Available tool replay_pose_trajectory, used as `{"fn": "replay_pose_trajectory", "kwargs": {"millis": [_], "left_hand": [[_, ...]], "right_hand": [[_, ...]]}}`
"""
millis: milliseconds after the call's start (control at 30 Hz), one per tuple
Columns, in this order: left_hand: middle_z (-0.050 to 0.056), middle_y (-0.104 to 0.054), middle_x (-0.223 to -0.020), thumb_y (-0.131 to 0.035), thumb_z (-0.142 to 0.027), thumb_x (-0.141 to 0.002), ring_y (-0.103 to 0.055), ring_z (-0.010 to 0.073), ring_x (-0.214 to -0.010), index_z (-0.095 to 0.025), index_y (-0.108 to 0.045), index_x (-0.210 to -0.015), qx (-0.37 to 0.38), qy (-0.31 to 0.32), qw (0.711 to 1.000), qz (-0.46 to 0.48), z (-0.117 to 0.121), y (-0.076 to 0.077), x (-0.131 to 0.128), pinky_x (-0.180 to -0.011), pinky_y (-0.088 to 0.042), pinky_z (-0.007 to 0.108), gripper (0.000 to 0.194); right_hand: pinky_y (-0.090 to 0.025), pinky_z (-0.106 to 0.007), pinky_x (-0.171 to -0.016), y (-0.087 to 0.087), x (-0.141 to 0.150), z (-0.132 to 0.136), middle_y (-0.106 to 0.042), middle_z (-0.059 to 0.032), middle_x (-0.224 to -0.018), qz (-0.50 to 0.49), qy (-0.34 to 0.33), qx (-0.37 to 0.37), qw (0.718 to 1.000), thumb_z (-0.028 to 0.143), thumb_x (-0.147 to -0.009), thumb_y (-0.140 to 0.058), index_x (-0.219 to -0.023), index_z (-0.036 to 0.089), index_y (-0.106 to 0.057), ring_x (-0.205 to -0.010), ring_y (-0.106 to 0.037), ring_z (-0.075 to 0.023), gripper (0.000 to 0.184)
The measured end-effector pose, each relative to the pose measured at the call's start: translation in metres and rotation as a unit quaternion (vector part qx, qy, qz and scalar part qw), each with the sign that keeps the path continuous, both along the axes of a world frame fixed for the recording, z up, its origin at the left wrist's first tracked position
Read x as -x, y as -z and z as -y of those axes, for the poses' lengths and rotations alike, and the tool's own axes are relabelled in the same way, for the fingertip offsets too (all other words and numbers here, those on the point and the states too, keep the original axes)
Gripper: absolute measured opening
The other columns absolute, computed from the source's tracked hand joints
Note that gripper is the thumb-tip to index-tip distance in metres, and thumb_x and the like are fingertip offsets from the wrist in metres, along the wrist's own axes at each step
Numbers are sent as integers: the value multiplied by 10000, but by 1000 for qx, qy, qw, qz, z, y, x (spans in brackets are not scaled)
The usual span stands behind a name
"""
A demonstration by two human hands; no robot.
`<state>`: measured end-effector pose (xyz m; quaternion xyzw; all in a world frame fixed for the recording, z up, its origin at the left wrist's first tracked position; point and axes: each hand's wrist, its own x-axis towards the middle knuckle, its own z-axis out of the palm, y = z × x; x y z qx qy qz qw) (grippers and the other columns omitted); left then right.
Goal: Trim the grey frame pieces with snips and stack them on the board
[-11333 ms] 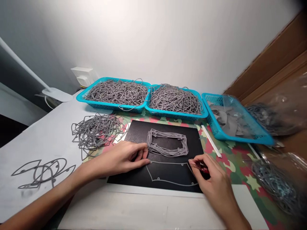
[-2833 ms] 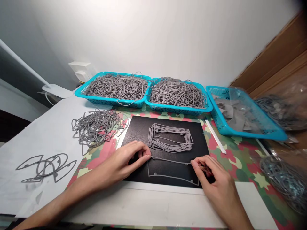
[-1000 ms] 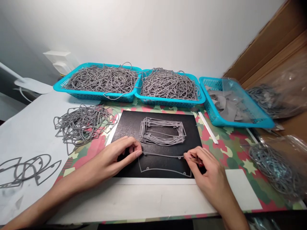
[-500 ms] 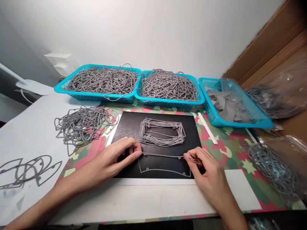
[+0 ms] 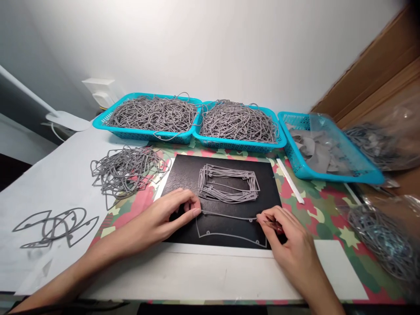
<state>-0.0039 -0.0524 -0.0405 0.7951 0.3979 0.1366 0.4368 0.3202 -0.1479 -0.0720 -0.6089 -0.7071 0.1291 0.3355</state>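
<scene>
A thin grey rubber gasket (image 5: pixel 231 235), a rectangular loop with small tabs, lies on a black board (image 5: pixel 183 175). My left hand (image 5: pixel 180 210) pinches its upper left corner between thumb and forefinger. At the upper right corner, the fingertips of my right hand (image 5: pixel 285 232) are closed on the same loop. A slim dark red tool (image 5: pixel 275 225), perhaps tweezers, sits partly hidden inside my right hand. Just beyond, similar gaskets are stacked in a rough rectangular pile (image 5: pixel 229 194) on the board.
Two blue baskets (image 5: pixel 147 133) (image 5: pixel 241 142) heaped with grey gaskets stand at the back. A third basket (image 5: pixel 341 177) holds flat grey scraps. Loose gaskets (image 5: pixel 127 170) lie left, others (image 5: pixel 55 227) nearer. A white strip (image 5: pixel 290 180) and a plastic bag (image 5: pixel 383 236) are right.
The whole view has shifted, so everything appears a little further right. Both hands keep their pinch on the gasket, whose upper edge now bows slightly more.
</scene>
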Motion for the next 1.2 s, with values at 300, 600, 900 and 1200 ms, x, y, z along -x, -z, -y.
{"fn": "replay_pose_trajectory", "kwargs": {"millis": [300, 600, 900, 1200], "left_hand": [[27, -647, -1118, -589, -235, -1172, -633, 181, -948, -260, -602, -1296, -234, 15, 971, 49, 19, 12, -13, -848, -519, 294, 127], [68, -746, -1136, -631, -224, -1151, -656, 254, -962, -166, -684, -1200, -374, 173, 911, 17, 36, 13, -98, -873, -512, 392, 93], [85, -716, -1059, -506, -91, -1161, -627, 266, -954, -133, -659, -1077, -397, 174, 901, -20, 50, 17, -103, -886, -503, 391, 179], [104, -713, -1177, -601, -351, -1184, -657, 296, -1040, -125, -627, -1324, -334, 130, 934, 8, 51, 30, -105, -900, -545, 435, 267]], "right_hand": [[-462, -277, -670, -1, 4, -2, -632, 19, -813, 5, 10, -4, 1000, 289, -1164, -607, -908, 257, -607, -750, -614, -192, 258], [-461, -296, -717, 2, 0, 0, -647, 4, -870, 0, -2, 14, 1000, 259, -1166, -588, -956, 255, -604, -822, -635, -209, 211], [-441, -309, -703, 0, 4, 1, -625, 6, -862, -15, 4, 18, 1000, 255, -1173, -571, -949, 252, -580, -795, -610, -198, 224], [-497, -253, -657, -6, -1, 5, -628, 10, -880, -76, 7, 4, 997, 248, -1172, -567, -996, 250, -627, -741, -617, -155, 186]]}}
